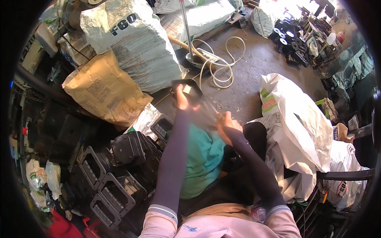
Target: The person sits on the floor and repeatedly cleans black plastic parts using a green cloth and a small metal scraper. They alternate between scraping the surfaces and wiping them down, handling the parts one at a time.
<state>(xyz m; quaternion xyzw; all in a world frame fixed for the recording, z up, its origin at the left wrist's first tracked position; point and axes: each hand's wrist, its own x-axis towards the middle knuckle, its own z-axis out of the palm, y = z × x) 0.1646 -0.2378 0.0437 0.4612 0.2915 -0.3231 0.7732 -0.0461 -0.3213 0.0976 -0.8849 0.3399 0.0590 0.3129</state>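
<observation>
Left grip [181,99], mine: closed on one black box-like part [194,94], thumb over the near side, most other fingers hidden.
Black box-like part: one, held above and ahead of my lap, a pale patch on the dark face.
Right grip [229,129], mine: fingers curled, nearer my body and to the right of the part; motion blur between, so I cannot tell whether it has hold of anything.
Handling note, my judgement: hold the part firm, its face tipped to the light, thumb clear of my right side's path; right-hand movements short, even, aimed away from the left fingers.
Green cloth [204,158]: one, across my lap.
Black housings [127,148]: several, lower left, framed openings; edges best not knocked.
Outer stock: tan paper bag [105,87]; pale hose [230,73], looped on the floor [258,63]; white sack [297,123], right
</observation>
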